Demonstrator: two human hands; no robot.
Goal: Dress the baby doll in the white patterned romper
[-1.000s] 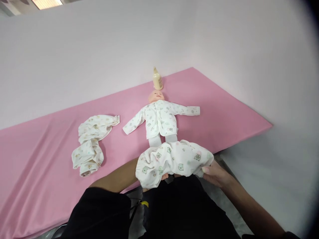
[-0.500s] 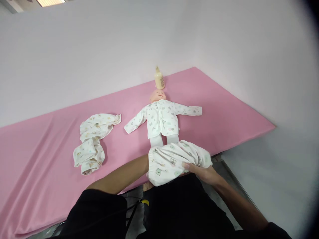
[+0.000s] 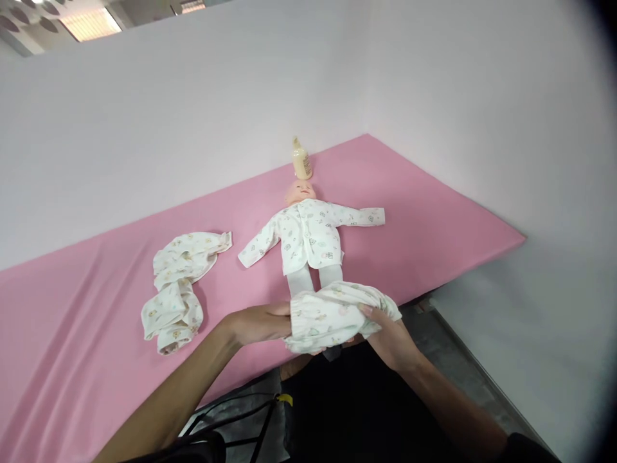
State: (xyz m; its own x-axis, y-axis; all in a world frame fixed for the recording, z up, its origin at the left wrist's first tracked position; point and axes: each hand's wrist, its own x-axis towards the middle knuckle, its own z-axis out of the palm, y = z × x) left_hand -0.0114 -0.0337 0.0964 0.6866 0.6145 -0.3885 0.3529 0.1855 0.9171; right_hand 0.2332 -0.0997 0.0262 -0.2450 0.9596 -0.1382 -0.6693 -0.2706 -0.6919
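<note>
Small printed pants point(image 3: 332, 318) bunched between hands, at near edge of pink worktop point(image 3: 434, 212), hiding ends of doll's legs. Right hand point(image 3: 389, 337): grip pinching cloth, thumb on top. Left hand point(image 3: 263, 323): at crinkly end, fingers partly hidden, can't tell how tight. Pants could fall off edge if grip goes loose. Bunched cloth could twist. Doll point(image 3: 311, 238) could slide if bumped.

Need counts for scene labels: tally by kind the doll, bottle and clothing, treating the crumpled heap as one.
Doll: 1
Bottle: 1
Jacket on doll: 1
Held printed garment: 1
Crumpled clothes heap (pieces inside unclear): 1
Total: 5
</note>
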